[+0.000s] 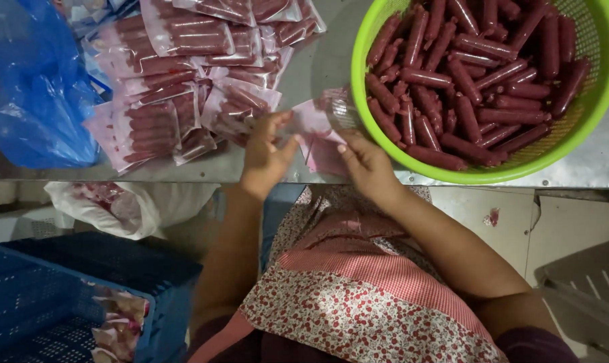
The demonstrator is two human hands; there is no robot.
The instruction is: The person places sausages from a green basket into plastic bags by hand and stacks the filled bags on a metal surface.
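My left hand (264, 156) and my right hand (366, 165) both pinch an empty pink and clear plastic pouch (316, 131) at the metal table's (324, 64) front edge. The left fingers grip its left side, the right fingers its lower right side. More flat pouches seem to lie under it. Just right of the pouch stands a round green basket (590, 114) piled with several dark red sausages (465, 74). To the left lies a heap of filled sausage packs (177, 81), close to my left hand.
A blue plastic bag (39, 87) sits at the table's left end. Below the table edge hang a white bag (126, 208) and a blue crate (62, 296) holding a few pouches. My red patterned apron (365, 296) fills the lower middle.
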